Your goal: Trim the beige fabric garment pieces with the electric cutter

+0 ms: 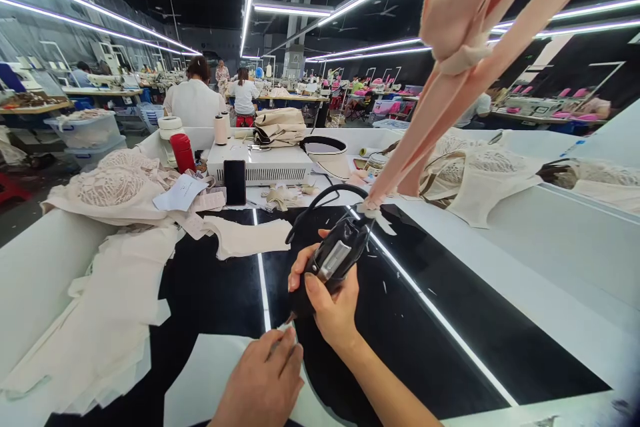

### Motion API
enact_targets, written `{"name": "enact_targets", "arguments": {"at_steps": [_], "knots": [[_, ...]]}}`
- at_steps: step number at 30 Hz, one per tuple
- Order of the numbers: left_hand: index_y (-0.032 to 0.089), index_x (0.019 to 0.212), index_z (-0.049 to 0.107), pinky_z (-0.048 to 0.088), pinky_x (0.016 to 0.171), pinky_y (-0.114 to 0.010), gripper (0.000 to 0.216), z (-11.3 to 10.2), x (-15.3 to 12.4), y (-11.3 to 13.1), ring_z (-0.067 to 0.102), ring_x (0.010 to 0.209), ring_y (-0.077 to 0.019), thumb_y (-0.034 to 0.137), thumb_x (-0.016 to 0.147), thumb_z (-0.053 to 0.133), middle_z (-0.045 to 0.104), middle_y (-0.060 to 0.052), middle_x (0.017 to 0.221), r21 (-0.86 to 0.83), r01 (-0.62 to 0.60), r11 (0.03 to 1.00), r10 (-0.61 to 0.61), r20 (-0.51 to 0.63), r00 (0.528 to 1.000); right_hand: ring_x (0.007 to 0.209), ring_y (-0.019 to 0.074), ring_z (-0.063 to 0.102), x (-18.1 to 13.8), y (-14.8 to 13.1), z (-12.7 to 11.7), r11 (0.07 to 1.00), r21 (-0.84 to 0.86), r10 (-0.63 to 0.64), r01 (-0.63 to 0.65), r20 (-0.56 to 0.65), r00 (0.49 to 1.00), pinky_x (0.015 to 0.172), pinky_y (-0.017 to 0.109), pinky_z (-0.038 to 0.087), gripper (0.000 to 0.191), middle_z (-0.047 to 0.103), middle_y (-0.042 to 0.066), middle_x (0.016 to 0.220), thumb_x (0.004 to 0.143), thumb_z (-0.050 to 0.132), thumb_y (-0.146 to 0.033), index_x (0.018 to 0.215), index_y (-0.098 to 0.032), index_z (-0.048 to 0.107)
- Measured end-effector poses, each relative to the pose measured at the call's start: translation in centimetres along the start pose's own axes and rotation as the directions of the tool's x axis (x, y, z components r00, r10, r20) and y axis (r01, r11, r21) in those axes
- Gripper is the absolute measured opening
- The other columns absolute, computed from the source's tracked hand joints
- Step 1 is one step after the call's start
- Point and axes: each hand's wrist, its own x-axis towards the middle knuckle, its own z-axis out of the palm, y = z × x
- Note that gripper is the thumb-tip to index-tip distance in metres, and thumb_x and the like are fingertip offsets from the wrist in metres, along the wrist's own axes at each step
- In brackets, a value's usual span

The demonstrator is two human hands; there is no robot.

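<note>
My right hand (333, 297) is wrapped round a black corded power hand tool (336, 257), its narrow tip pointing down and left. A knotted pink fabric strap (440, 93) hangs from above and is tied at the tool's far end, where a black cord (320, 197) loops away. Just below the tip, my left hand (267, 373) has its fingers bent together at the edge of a white fabric piece (200, 373), which lies on the black glossy board (425, 340). The undersides of the left fingers are hidden.
Stacked pale fabric pieces (115, 307) and lace garments (115, 187) lie on the left. Ahead are a cream fabric strip (255, 237), a phone (235, 182), a white box (265, 163) and a red bottle (183, 152). More garments (480, 173) lie right; people sit beyond.
</note>
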Motion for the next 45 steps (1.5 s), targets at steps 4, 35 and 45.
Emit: {"name": "enact_targets", "arguments": {"at_steps": [4,35,45], "knots": [[0.013,0.127,0.07,0.057,0.094,-0.034,0.028,0.1,-0.2,0.0,0.072,0.114,-0.0215,0.027,0.111,0.052,0.074,-0.011,0.134,0.003,-0.012,1.0,0.012,-0.019,1.0,0.056,0.0123,0.062,0.0,-0.1,0.0,1.0,0.012,-0.029,0.029,0.004,1.0,0.053,0.027,0.054,0.044,0.067,-0.003,0.085,0.095,0.077,-0.043,0.127,-0.029,0.051],[0.014,0.116,0.071,0.065,0.085,-0.03,0.044,-6.0,3.8,0.2,0.077,0.093,-0.0183,0.023,0.118,0.028,0.079,-0.006,0.101,-0.26,-0.05,0.964,0.031,-0.078,0.997,0.059,0.0105,0.065,-4.1,-5.6,-3.4,0.996,0.049,-0.068,0.071,-0.071,0.995,0.055,0.024,0.058,0.04,0.066,-0.002,0.087,0.095,0.08,-0.041,0.13,-0.033,0.06],[0.012,0.109,0.068,0.065,0.077,-0.03,0.042,-6.0,4.2,0.3,0.076,0.083,-0.0185,0.019,0.117,0.027,0.073,-0.006,0.089,-0.285,-0.079,0.955,0.057,-0.083,0.995,0.061,0.0098,0.065,-5.7,-5.2,-2.7,0.996,0.035,-0.082,0.085,-0.063,0.995,0.054,0.021,0.058,0.043,0.065,-0.002,0.088,0.099,0.075,-0.04,0.138,-0.037,0.057]]}}
